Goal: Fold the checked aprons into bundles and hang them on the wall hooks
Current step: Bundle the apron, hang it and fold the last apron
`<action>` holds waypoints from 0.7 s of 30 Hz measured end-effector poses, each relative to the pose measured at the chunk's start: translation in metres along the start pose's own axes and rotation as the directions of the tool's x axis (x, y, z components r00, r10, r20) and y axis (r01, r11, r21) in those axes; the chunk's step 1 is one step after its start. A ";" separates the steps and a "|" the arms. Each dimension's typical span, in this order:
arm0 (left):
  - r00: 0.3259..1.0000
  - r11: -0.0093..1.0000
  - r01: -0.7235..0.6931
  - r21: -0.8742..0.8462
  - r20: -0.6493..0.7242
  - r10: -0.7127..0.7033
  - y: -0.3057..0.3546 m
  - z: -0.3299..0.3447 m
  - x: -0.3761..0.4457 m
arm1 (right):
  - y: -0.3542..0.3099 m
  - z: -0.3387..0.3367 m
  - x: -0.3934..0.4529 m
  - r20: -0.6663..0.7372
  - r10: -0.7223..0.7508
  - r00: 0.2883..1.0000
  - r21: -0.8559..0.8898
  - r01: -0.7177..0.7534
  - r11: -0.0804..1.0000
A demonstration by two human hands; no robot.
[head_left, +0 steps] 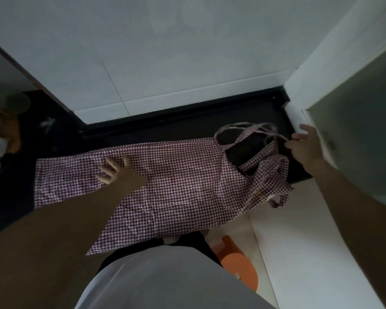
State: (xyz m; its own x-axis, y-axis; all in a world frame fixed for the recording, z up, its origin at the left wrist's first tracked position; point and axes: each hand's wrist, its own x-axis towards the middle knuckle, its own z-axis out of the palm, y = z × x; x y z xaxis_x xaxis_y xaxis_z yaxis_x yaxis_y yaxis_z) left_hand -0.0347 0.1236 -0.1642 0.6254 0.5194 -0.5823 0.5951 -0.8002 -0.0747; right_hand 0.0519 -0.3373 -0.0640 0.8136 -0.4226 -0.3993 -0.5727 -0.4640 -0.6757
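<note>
Apron (183, 181) of purple-and-white check was the only one in view, and it was not yet folded. The fingers (112, 162) of the left hand (118, 172) were straight and spread, pressing flat on the cloth near its middle. The right hand (304, 146) was at the far right end, its fingers (298, 136) loosely open and touching the straps (243, 132); whether they pinched a strap I could not tell, but they did not look closed around it.

Around the hands, the apron lay spread lengthwise on the dark table (143, 128). Its near edge hung over the front toward the person, and the bib end with the tangled straps was crumpled at the right, partly over the table's corner.

As I judge it, the task was at its beginning: the cloth was being laid out and smoothed, with no fold made. The folding into a bundle, the tying or gathering of the straps, and the hanging remained. No wall hooks were visible against the white wall (165, 52), and no other apron could be seen.
</note>
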 end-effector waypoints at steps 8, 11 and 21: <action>0.873 0.877 -0.475 -0.076 -0.166 0.459 0.078 0.001 -0.071 | 0.062 0.024 -0.022 0.226 0.105 0.968 -0.347 -0.020 0.938; 0.872 0.883 -0.465 -0.059 0.142 0.469 0.102 0.010 -0.081 | 0.078 0.033 -0.031 0.213 0.065 0.975 -0.264 -0.006 0.965; 0.900 0.921 -0.381 0.077 0.257 0.351 0.109 0.017 -0.072 | 0.086 -0.050 -0.017 0.721 0.247 0.648 -0.345 0.026 0.938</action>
State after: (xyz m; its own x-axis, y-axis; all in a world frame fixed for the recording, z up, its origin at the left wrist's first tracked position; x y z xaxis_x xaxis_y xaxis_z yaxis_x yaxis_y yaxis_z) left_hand -0.0231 -0.0064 -0.1445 0.6420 0.1100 -0.7588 0.2715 -0.9581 0.0909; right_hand -0.0164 -0.4087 -0.0841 0.4576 0.1727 -0.8723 -0.5511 -0.7148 -0.4306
